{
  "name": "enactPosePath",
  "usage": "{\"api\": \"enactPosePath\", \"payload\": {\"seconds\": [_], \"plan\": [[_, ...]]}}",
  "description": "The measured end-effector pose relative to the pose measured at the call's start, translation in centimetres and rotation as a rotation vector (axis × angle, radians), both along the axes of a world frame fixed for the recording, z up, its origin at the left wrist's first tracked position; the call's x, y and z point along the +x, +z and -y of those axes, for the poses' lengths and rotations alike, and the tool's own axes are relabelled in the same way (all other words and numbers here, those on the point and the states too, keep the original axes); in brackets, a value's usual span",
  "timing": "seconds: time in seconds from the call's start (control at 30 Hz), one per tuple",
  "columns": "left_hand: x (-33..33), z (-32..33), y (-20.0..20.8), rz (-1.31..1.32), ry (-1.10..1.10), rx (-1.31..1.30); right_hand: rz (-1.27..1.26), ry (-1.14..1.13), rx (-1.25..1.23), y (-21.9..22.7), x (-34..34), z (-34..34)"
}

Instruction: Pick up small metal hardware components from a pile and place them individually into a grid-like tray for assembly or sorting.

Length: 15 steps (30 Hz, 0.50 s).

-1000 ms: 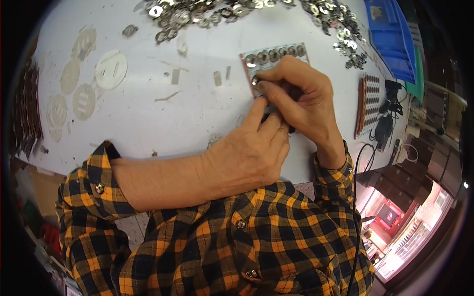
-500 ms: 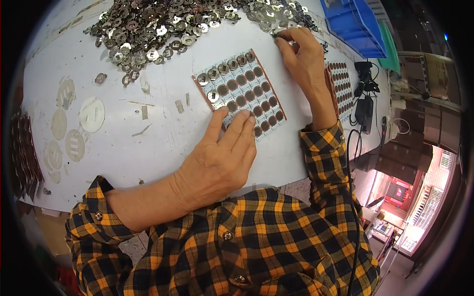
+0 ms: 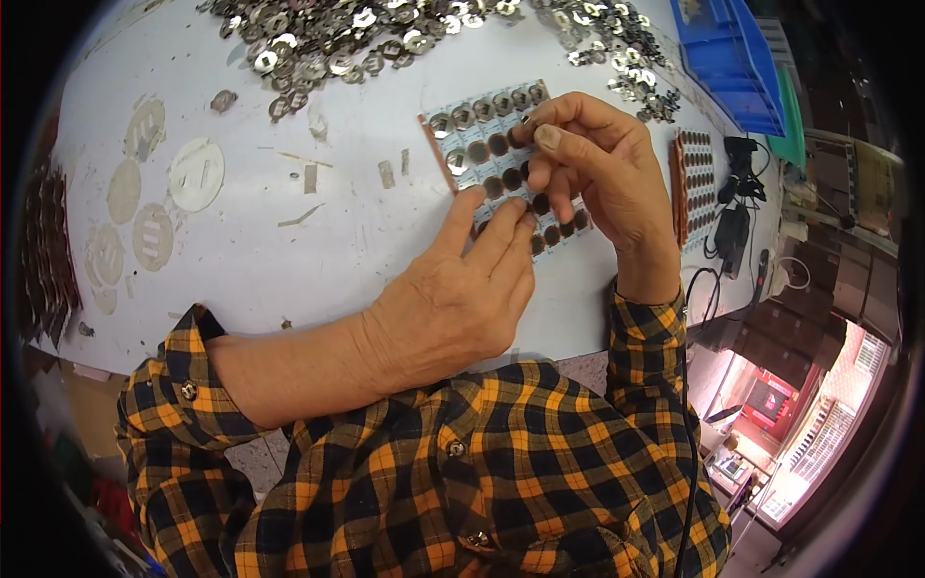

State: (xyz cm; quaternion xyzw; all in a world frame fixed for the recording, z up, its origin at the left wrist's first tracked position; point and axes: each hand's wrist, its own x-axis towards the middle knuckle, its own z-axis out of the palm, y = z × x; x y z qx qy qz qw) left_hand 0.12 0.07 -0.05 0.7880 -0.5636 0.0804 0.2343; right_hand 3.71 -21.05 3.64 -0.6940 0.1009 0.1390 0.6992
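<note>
A panel of small circuit boards [image 3: 498, 174] lies on the white table, dotted with rows of round dark spots. Shiny metal clips [image 3: 483, 110] cover its far row, and another clip [image 3: 457, 160] sits at the left end of the second row. My left hand [image 3: 453, 299] rests on the panel's near-left part with its fingers stretched out. Over the panel's right side, the thumb and forefinger of my right hand [image 3: 607, 173] pinch a small metal piece [image 3: 527, 122], mostly hidden by the fingertips. Several spots lie covered by my hands.
Loose metal clips [image 3: 337, 43] are heaped at the far side, and a pile of smaller metal parts [image 3: 626, 67] is beside them. A blue bin [image 3: 732, 63], stacked panels [image 3: 696, 183] and a black adapter with cables [image 3: 735, 236] stand at right. More stacked strips [image 3: 46, 255] are at far left.
My right hand has come from the small parts pile at the far right to above the panel. My left hand stays on the panel. The whole view has shifted slightly.
</note>
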Motion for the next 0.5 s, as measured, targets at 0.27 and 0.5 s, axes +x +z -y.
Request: {"api": "enactPosePath", "payload": {"seconds": [0.27,0.5], "plan": [[-0.1,0.2,-0.2,0.024,0.016,-0.021,0.023,0.122,-0.027,-1.1,-0.1,-0.5],[0.1,0.2,-0.5,-0.003,0.008,-0.052,0.299,0.144,-0.374,-2.1,-0.6,-1.2]]}}
